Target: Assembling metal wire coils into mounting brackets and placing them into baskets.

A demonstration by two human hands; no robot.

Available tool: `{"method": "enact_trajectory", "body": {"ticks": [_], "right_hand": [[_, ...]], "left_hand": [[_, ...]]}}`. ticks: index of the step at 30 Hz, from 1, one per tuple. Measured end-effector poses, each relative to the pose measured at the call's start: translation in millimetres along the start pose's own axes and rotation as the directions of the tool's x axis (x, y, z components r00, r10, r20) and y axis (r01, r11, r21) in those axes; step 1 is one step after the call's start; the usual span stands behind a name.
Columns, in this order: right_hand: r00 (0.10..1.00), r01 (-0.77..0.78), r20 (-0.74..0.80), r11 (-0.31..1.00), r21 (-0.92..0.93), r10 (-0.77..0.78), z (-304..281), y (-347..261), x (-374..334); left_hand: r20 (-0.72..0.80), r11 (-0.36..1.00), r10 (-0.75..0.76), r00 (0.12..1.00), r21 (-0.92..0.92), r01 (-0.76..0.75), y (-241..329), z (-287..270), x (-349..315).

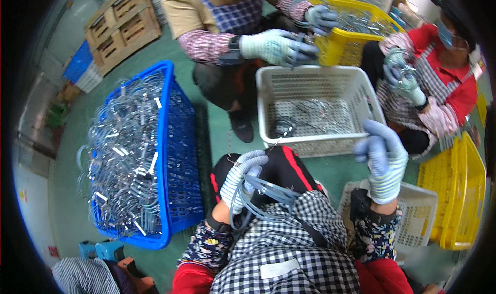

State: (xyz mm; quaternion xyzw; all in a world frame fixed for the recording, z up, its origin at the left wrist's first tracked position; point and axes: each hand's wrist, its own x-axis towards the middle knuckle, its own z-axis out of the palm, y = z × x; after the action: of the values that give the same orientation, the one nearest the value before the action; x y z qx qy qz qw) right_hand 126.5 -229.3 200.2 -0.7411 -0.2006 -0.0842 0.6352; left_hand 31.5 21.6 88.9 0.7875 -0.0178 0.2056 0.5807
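Two gloved hands work: the left hand (pixel 242 179) has its fingers closed around a bundle of grey wire loops (pixel 261 198). The right hand (pixel 383 159) hangs with fingers loosely curled, holding nothing, near the white plastic basket (pixel 310 77). Sorting seems underway; placing the loops calls for reaching forward.

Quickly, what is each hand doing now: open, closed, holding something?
Left hand: closed on a bundle of grey wire loops.
Right hand: raised, fingers loosely curled, holding nothing visible.

Bright, even light; fisheye warp, dark corners.

Green floor (pixel 217 128), wooden pallets (pixel 124 25) stacked at back left, pale wall (pixel 31 185) at left edge
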Motion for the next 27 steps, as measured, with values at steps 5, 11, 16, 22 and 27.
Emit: {"method": "enact_trajectory", "body": {"ticks": [5,11,16,22,27], "right_hand": [[0.978,0.075,0.199,0.996,-0.05,-0.064,38.5,25.6,-27.6],[0.813,0.24,0.565,0.966,-0.099,-0.144,89.1,11.4,-23.0],[0.698,0.155,0.716,0.981,-0.119,-0.024,107.5,0.7,-25.9],[0.655,0.35,0.736,0.932,-0.097,-0.169,124.3,23.4,-45.1],[0.605,0.361,0.784,0.926,-0.114,-0.139,132.6,8.4,-49.6]], "left_hand": [[-0.128,0.946,-0.266,0.956,-0.226,0.233,-3.7,-8.7,1.6],[-0.092,0.809,-0.426,0.9,-0.483,0.334,-5.6,-8.3,11.1],[-0.079,0.702,-0.534,0.842,-0.596,0.39,1.9,-4.5,21.5],[-0.103,0.654,-0.49,0.866,-0.7,0.287,-7.3,-1.3,22.5],[-0.204,0.801,-0.432,0.878,-0.535,0.27,-13.0,-4.6,19.4]]}}
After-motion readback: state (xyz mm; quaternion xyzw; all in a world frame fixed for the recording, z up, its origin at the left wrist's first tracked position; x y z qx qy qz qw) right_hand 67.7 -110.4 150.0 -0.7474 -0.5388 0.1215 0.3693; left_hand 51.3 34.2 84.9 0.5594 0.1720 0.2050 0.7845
